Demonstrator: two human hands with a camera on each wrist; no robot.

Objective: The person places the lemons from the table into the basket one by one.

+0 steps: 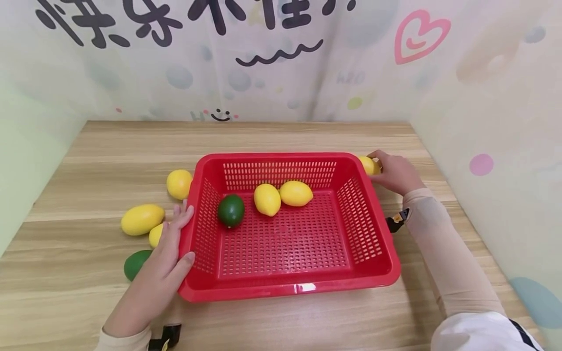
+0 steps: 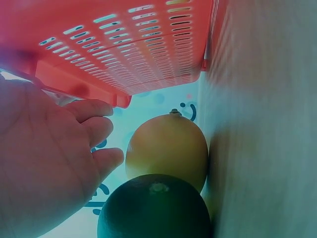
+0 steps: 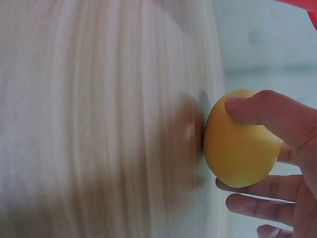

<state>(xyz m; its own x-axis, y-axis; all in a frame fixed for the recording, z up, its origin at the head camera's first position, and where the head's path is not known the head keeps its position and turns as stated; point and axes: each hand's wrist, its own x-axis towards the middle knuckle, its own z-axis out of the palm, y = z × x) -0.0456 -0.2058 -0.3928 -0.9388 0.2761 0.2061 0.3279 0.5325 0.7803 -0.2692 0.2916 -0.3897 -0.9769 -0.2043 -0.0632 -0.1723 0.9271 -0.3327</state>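
Observation:
A red plastic basket [image 1: 281,292] with slotted walls holds two lemons [image 1: 296,193] and a dark green avocado-shaped fruit [image 1: 230,211]. My left hand [image 1: 160,273] rests along the basket's left rim, its fingers fairly straight and touching the edge. Beyond the basket's right back corner, my right hand [image 1: 397,173] grips another lemon [image 3: 242,144] between thumb and fingers. In the right wrist view that lemon sits low against the table, thumb over its top. Beside the left hand, the left wrist view shows a green fruit [image 2: 153,210] in front of a yellow one [image 2: 168,146].
Left of the basket, yellow fruits [image 1: 142,219] and a green fruit [image 1: 136,264] lie on the wooden table [image 1: 88,175]. One round yellow fruit [image 1: 179,184] is close by the basket's left rim. Patterned walls [image 1: 281,97] border the table at the back and sides.

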